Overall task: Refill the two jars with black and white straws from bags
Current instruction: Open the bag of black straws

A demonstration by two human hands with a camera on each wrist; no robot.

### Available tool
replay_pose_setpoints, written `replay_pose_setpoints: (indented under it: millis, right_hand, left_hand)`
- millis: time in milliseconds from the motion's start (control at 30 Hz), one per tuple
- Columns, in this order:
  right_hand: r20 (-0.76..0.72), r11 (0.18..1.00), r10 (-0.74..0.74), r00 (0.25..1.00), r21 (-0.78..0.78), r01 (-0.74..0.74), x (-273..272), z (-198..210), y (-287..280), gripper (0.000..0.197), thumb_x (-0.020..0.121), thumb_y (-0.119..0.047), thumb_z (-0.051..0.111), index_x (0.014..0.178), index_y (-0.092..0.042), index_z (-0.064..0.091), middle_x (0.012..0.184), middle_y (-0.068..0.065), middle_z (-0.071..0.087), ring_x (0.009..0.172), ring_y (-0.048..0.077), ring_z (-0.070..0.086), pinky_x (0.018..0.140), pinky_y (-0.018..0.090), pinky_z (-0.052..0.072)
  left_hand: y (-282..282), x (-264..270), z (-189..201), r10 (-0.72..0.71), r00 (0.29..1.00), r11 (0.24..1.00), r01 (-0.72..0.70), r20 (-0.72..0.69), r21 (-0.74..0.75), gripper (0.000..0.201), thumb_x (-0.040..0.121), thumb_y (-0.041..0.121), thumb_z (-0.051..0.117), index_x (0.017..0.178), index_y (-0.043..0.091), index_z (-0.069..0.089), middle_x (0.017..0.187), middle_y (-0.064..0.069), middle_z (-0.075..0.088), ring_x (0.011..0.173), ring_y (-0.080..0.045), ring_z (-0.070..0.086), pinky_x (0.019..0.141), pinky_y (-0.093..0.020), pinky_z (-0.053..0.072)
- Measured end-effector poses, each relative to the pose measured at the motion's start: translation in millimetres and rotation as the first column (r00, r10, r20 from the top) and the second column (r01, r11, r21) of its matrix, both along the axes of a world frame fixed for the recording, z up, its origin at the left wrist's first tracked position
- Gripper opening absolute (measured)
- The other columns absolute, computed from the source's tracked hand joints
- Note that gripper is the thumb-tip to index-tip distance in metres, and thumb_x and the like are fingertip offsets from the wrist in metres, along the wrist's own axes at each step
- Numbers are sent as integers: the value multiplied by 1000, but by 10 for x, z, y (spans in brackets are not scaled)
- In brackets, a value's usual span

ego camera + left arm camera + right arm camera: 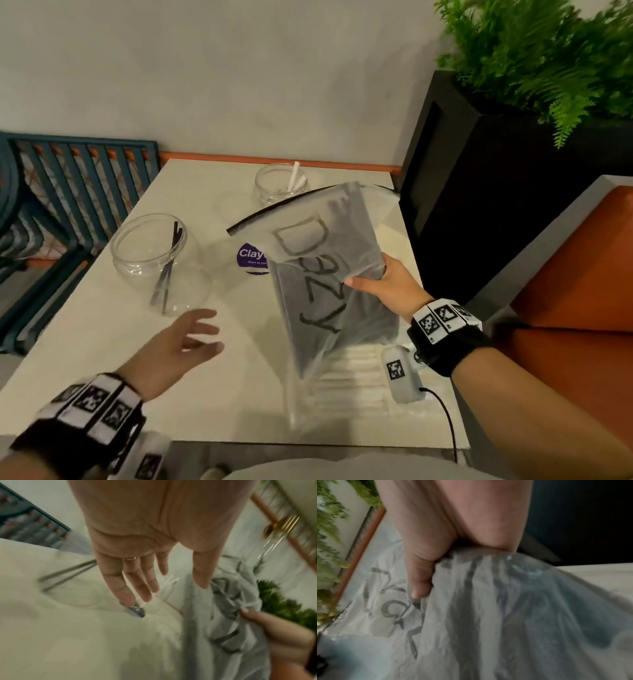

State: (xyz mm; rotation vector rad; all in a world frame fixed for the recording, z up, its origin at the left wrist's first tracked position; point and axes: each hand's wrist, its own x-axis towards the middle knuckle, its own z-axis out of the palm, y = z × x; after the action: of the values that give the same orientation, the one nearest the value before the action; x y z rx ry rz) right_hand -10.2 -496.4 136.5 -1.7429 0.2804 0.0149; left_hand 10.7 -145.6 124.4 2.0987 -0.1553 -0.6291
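**Black-straw bag lifted, both jars nearly bare**

Although the right hand grips the frosted plastic bag of black straws by its side edge, thumb on the front, the head view shows nothing poured yet. The bag hangs tilted above the pale tabletop, its dark zip strip uppermost; hand-drawn marker letters run down it, reading roughly "D 3 Z Y". The near clear glass jar holds only a few black straws, and the far clear glass jar only a few white straws. A second clear bag of white straws lies flat under the raised one. The left hand hovers empty, fingers spread, between the near jar and the bag. A purple round sticker shows "Clay", the rest hidden. I judge the refill barely begun: both jars remain to fill.

The left wrist view, blurred, shows that hand with straight fingers holding nothing.

The right wrist view shows the thumb and curled fingers bunching the bag's film, with marker strokes unreadable.
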Motion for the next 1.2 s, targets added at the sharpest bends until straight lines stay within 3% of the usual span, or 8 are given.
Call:
replay_pose_setpoints:
  millis: [100, 200, 267, 467, 700, 867, 1000, 1200]
  right_hand:
    - [35, 995, 99, 994, 30, -100, 73, 71, 307, 37, 74, -13, 80, 105, -23, 63, 103, -7, 72, 100, 9, 67, 95, 35, 51]
    - [44, 989, 144, 989, 12, -145, 165, 24, 632, 54, 71, -23, 84, 117, -21, 57, 112, -4, 69, 105, 11, 65, 98, 40, 50]
    - [47, 989, 147, 988, -36, -146, 237, -34, 840, 65, 65, -34, 86, 117, -31, 49, 123, -2, 59, 111, 11, 59, 100, 41, 48]
    - [-13, 972, 227, 974, 66, -226, 489, 5, 1248, 107, 50, -46, 88, 137, -29, 28, 136, -6, 46, 121, 9, 53, 102, 36, 47]
    - [30, 974, 206, 978, 90, -208, 676, 124, 1839, 41, 69, -13, 84, 107, -12, 68, 105, 2, 73, 100, 12, 68, 91, 31, 53]
    - [10, 986, 167, 986, 13, -167, 758, 92, 2077, 34, 73, -13, 81, 105, -5, 70, 99, 3, 73, 93, 11, 69, 85, 26, 54]
    - [45, 990, 119, 992, 73, -122, 737, 79, 2271, 19, 79, -9, 76, 96, -13, 71, 96, 0, 73, 91, 9, 70, 84, 26, 52]
    - [232, 997, -28, 972, 77, 10, 730, 180, 2380, 7, 88, -14, 67, 81, -12, 69, 76, -10, 71, 76, 0, 66, 71, 12, 47]
  left_hand:
    - [-362, 194, 373, 75, 996, 969, -83, -42, -234, 84, 72, 32, 79, 139, 33, 28, 128, 16, 46, 111, -8, 54, 74, -28, 52]
    - [-514, 323, 604, 115, 977, 917, -173, -178, -359, 63, 63, 43, 83, 111, 13, 55, 117, 0, 62, 102, -10, 65, 82, -41, 55]
    - [-454, 369, 659, 179, 967, 881, -240, -182, -408, 29, 73, 35, 75, 97, 22, 67, 106, 1, 72, 98, -12, 66, 88, -48, 52]
    - [14, 489, 617, 284, 947, 814, -320, -150, -484, 37, 79, 25, 67, 115, 24, 62, 106, 3, 72, 100, -16, 67, 75, -36, 56]
    - [502, 622, 617, 267, 960, 817, -271, -83, -510, 26, 89, 2, 55, 109, 16, 65, 105, 0, 72, 103, -19, 66, 87, -30, 55]
    - [878, 718, 535, 256, 966, 902, -223, 42, -371, 17, 77, 19, 69, 92, 25, 66, 106, -8, 70, 105, -28, 63, 99, -49, 45]
    - [1060, 765, 561, 239, 952, 934, -170, 194, -315, 12, 84, 17, 66, 86, 28, 64, 91, 0, 72, 95, -19, 65, 94, -42, 49]
    - [1313, 864, 651, 348, 908, 891, -243, 232, -384, 34, 81, 17, 71, 114, 13, 62, 100, 2, 70, 96, -15, 65, 88, -38, 53]
